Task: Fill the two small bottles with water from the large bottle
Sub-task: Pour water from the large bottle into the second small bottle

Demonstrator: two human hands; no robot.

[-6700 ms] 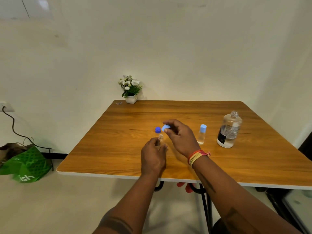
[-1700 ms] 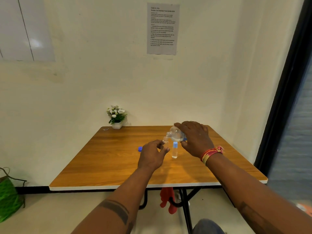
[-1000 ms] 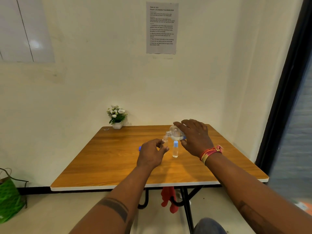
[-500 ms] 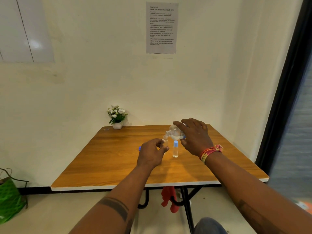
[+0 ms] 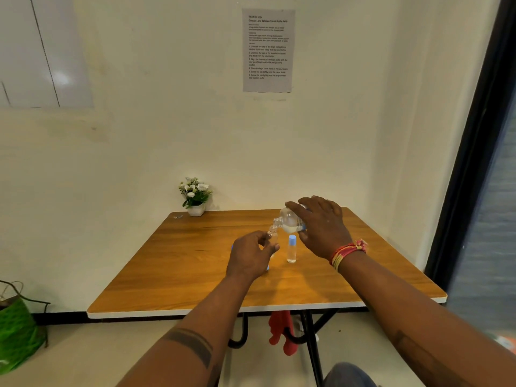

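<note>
Large bottle (image 5: 290,220) tipped near-horizontal in closed right hand (image 5: 324,227), neck pointing left-down onto mouth of upright open small bottle (image 5: 272,237), gripped by left hand (image 5: 250,256); capped small bottle (image 5: 291,249) upright just right of it.

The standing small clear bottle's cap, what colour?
Light blue: the cap tops the small clear bottle on the table, in the head view.
</note>
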